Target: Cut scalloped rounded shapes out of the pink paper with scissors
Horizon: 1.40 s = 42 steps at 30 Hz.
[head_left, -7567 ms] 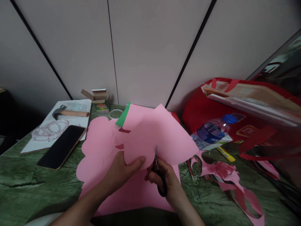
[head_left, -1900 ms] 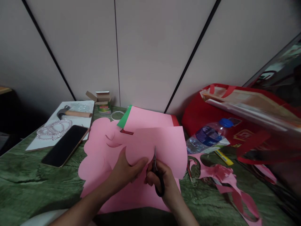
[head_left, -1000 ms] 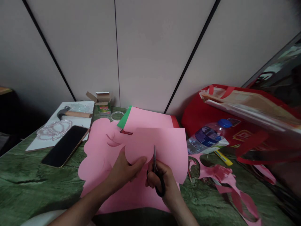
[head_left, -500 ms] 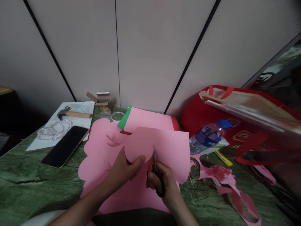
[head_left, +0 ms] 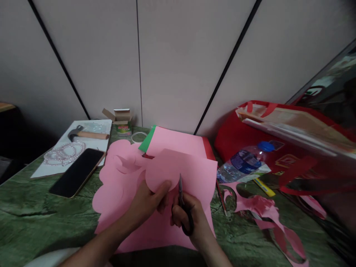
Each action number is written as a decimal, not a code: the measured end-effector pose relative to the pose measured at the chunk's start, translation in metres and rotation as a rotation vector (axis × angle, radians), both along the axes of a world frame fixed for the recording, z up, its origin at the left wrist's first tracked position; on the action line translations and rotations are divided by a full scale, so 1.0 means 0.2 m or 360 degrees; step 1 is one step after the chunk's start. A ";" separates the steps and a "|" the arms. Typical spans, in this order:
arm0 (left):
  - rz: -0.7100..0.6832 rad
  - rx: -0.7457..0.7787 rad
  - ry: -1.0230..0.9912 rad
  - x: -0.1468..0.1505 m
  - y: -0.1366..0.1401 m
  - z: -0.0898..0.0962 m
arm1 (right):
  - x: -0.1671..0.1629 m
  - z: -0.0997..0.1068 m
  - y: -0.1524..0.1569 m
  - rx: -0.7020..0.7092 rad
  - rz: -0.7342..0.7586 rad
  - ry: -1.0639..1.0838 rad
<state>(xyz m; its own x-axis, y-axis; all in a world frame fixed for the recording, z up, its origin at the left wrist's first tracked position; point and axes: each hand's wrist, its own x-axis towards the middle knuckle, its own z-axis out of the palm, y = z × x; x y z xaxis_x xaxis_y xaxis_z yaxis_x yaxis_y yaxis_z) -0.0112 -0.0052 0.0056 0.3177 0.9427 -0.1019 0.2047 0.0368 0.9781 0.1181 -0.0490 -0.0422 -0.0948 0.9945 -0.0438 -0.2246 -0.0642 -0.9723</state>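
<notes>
Pink paper, a loose sheet (head_left: pixel 197 174), is pinched by its near edge in the left hand (head_left: pixel 147 204), above pink cutouts (head_left: pixel 111 180) on the green table (head_left: pixel 25 226). The right hand (head_left: pixel 193 211) grips scissors (head_left: pixel 180 187), blades at the sheet. A phone (head_left: pixel 77 173) lies left, a bottle (head_left: pixel 241 164) right.

- Nothing readable with certainty.
- On box (head_left: pixel 123 129): red characters over green, too small to make out.
- On bottle (head_left: pixel 232 171): pale print across blue label (head_left: pixel 243 161), blurred.
- On bag (head_left: pixel 232 135): gold-framed emblem (head_left: pixel 287 160), indistinct; yellow marks (head_left: pixel 279 172) below it, also illegible.
- On yellow stick (head_left: pixel 264 187): faint marking near upper end, not legible.
</notes>
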 end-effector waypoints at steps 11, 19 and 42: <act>0.0067 -0.0148 -0.0132 0.03 -0.03 -0.01 | 0.01 -0.01 0.03 0.0065 0.0005 0.0105; 0.0085 -0.0199 -0.0033 0.04 -0.04 0.02 | 0.02 0.04 0.01 0.0044 0.0029 0.0048; 0.0029 -0.0226 -0.0145 0.05 -0.04 0.00 | 0.01 0.04 0.02 0.0053 -0.0028 -0.0052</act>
<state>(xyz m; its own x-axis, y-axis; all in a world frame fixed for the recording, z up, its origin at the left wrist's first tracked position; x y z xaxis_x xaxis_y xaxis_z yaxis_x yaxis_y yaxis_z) -0.0020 -0.0131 0.0064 0.3149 0.9265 -0.2061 0.1134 0.1789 0.9773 0.1210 -0.0442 -0.0337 -0.0766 0.9970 -0.0137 -0.1934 -0.0284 -0.9807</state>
